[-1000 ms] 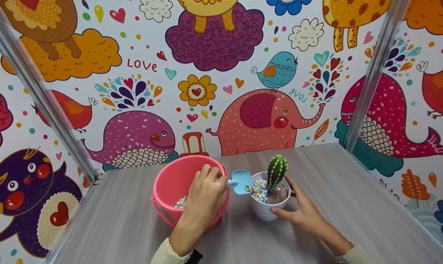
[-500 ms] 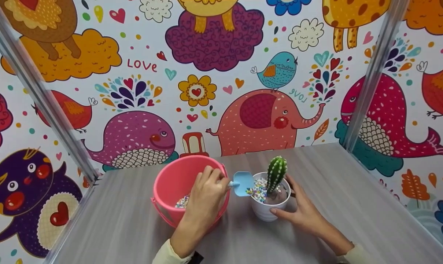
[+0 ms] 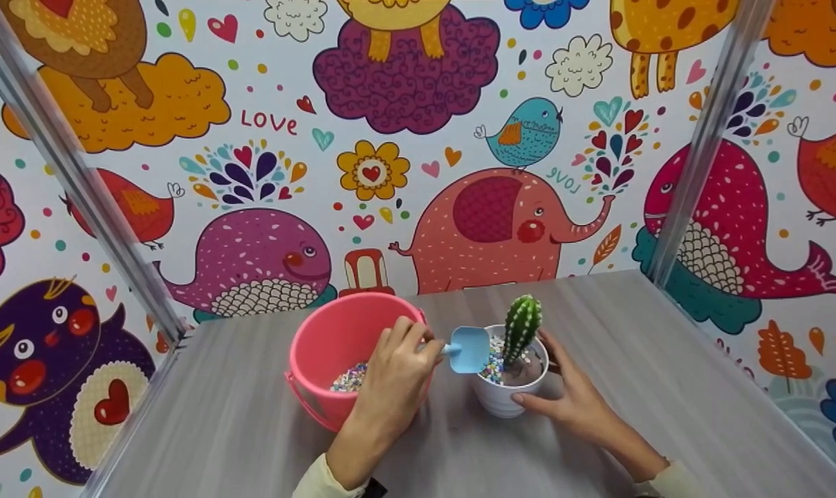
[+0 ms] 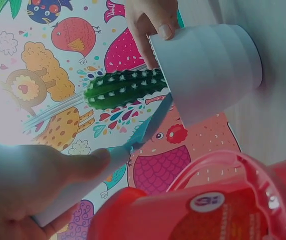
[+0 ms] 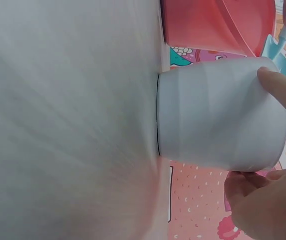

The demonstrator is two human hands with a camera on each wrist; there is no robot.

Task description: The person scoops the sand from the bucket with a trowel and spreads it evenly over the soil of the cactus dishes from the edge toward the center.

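In the head view my left hand [image 3: 393, 377] grips the handle of a small light-blue toy shovel [image 3: 470, 350], whose blade overlaps the left rim of a white flowerpot [image 3: 506, 400]. A green cactus [image 3: 522, 330] with white tufts stands in the pot. Colourful gravel [image 3: 492, 366] covers the pot's left part; a brownish surface shows at the right. My right hand [image 3: 575, 394] holds the pot from the right, thumb on the near side. From the left wrist, the blade [image 4: 155, 120] appears right at the pot's rim. The right wrist view shows the pot's base on the table.
A pink bucket [image 3: 307, 346] stands left of the pot, partly behind my left forearm, with more colourful gravel [image 3: 350, 379] at its bottom. Its handle [image 4: 218, 162] hangs down outside. The grey table [image 3: 238, 415] ends at printed panels [image 3: 390, 228] with metal corner posts [image 3: 694, 159].
The shovel and left hand have shifted slightly right, so the blade now overlaps the pot's rim. Gravel seen at the blade's edge earlier no longer shows there. The right hand stays on the pot.
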